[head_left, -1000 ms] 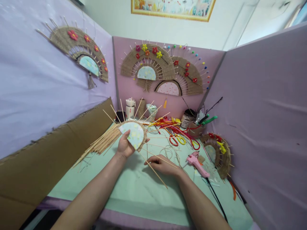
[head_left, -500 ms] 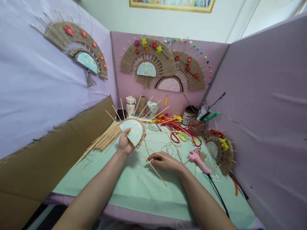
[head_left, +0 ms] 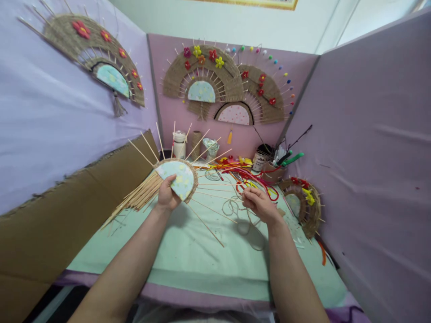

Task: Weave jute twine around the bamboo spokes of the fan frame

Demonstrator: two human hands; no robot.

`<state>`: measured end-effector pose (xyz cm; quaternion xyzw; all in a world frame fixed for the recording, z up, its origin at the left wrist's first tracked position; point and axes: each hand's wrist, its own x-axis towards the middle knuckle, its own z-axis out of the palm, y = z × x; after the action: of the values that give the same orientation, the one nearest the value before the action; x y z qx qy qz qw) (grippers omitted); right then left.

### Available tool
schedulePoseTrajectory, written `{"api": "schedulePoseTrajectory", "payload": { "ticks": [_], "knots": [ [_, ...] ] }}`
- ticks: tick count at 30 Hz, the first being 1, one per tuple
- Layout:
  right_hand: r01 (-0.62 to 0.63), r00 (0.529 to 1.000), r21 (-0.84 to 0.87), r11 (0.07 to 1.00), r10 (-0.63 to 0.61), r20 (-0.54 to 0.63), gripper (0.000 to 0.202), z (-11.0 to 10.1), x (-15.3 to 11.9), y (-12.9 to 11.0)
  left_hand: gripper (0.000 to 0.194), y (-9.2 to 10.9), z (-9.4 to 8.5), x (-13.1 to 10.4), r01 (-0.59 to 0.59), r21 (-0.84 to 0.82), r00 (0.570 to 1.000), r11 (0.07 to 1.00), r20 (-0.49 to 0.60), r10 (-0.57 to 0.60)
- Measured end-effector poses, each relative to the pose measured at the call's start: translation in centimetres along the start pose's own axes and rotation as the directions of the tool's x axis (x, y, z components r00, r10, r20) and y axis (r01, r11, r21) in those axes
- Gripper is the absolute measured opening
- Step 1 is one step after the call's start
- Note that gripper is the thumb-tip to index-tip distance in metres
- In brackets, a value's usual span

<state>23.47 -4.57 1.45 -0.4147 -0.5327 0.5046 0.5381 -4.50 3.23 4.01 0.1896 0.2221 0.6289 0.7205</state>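
My left hand [head_left: 169, 194] grips the lower left edge of a half-round fan base [head_left: 182, 174], thumb on its pale blue, yellow-spotted face. Twine is wound along the base's curved rim, and thin wooden sticks [head_left: 206, 229] fan outward from it. Off to the right, my right hand [head_left: 257, 202] is raised above the table with its fingers pinched on twine [head_left: 251, 222]. Loose loops of that twine hang and lie below the hand, near the stick ends. The glue gun is hidden behind my right hand and forearm.
A bundle of sticks [head_left: 139, 195] lies left, beside a cardboard strip [head_left: 84, 193]. Red and yellow scissors and pipe cleaners [head_left: 242, 170] lie at the back. A flowered woven fan [head_left: 311, 215] leans right. Finished fans [head_left: 205, 67] hang on the panels. A jar [head_left: 179, 146] stands behind.
My right hand has moved up and right, away from the lower sticks, drawing twine with it. My left hand still holds the fan base, now slightly further left in view.
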Motion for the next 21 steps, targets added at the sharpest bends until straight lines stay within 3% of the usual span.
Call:
{"api": "schedulePoseTrajectory", "payload": {
  "ticks": [8, 13, 18, 21],
  "knots": [
    [0.023, 0.996, -0.09, 0.996, -0.015, 0.084, 0.027, 0.3, -0.8, -0.5, 0.041, 0.0, 0.0, 0.3, -0.057, -0.012, 0.998, 0.998, -0.022, 0.057],
    [-0.061, 0.976, -0.261, 0.963, 0.112, 0.186, 0.021, 0.3, -0.7, -0.4, 0.039, 0.2, 0.2, 0.2, -0.064, -0.021, 0.998, 0.998, -0.027, 0.064],
    [-0.075, 0.912, -0.451, 0.889, 0.244, 0.33, 0.019, 2.4, -0.4, 0.0, 0.04, 0.1, 0.1, 0.1, -0.076, -0.048, 0.997, 0.996, -0.036, 0.074],
    [-0.062, 0.822, -0.499, 0.864, 0.327, 0.465, 0.015, 5.0, -0.5, 0.7, 0.041, -0.4, 0.3, -0.1, -0.055, -0.073, 0.998, 0.996, -0.028, 0.053]
  ]
}}
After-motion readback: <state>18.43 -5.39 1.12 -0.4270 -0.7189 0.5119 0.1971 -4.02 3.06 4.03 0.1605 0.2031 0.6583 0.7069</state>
